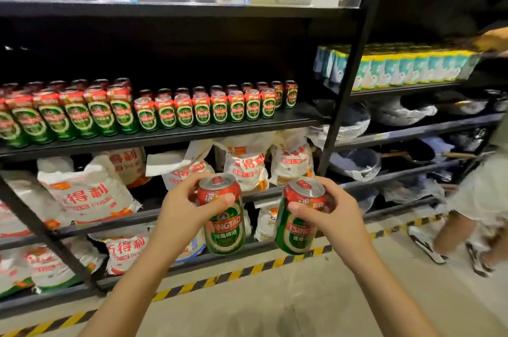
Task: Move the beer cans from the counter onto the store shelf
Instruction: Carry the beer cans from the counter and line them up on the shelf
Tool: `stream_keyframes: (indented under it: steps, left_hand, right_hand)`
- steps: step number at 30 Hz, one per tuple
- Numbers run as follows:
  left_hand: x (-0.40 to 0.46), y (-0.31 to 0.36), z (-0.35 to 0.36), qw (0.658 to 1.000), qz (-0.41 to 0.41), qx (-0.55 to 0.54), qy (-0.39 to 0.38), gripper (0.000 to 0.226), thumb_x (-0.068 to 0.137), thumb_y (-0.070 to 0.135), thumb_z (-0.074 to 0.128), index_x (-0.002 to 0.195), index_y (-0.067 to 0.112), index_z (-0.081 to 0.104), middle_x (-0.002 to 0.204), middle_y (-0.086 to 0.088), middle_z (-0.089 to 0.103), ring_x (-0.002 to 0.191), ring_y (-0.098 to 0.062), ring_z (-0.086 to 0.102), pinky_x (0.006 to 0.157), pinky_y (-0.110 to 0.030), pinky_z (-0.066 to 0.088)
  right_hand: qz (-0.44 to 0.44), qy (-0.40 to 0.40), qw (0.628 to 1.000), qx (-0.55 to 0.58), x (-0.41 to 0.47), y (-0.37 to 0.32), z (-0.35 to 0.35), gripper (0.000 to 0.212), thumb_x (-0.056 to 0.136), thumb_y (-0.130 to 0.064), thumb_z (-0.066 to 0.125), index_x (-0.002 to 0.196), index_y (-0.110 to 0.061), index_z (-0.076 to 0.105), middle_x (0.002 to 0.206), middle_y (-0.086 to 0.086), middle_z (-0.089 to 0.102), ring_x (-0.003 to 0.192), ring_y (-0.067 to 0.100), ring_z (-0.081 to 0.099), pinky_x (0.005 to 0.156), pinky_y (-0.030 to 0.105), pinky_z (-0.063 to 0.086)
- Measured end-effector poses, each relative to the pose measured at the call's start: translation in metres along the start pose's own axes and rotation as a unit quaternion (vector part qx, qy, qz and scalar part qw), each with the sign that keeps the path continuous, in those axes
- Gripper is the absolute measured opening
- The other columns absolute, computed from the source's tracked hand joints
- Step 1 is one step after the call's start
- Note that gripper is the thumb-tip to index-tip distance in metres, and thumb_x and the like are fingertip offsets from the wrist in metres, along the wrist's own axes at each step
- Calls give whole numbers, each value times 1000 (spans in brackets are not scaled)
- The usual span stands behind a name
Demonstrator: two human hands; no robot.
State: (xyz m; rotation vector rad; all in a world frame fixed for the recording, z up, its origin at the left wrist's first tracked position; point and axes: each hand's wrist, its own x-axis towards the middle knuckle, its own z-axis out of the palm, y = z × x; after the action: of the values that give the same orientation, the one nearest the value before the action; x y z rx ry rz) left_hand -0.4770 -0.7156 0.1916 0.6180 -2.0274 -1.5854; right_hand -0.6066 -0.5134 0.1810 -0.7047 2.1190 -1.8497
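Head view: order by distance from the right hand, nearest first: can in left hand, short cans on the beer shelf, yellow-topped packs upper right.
1. Can in left hand, just left of the right hand.
2. Short cans, shelf above.
3. Yellow-topped packs, next bay, upper right.

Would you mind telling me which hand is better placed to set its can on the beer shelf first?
Probably the right hand: its can sits below the bare end of the beer shelf.
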Motion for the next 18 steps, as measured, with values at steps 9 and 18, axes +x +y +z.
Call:
stream_keyframes:
  steps: [9, 18]
  left_hand:
    - [176, -28, 64, 1000, 15, 22, 2, 36, 66, 26, 82, 96, 30, 62, 95, 9, 68, 86, -6, 65, 68, -24, 52]
    - [320, -20, 153, 999, 27, 24, -29, 35, 67, 30, 80, 94, 36, 60, 95, 12, 67, 85, 0, 63, 68, -20, 50]
  right_hand:
    - [0, 24, 1000, -1, 168, 43, -37, 41, 65, -17, 82, 100, -31, 64, 94, -10, 71, 87, 2, 66, 66, 16, 53]
    - [0, 40, 999, 5, 312, 69, -80, 40, 66, -14, 82, 98, -29, 64, 90, -12, 72, 85, 2, 67, 64, 15, 53]
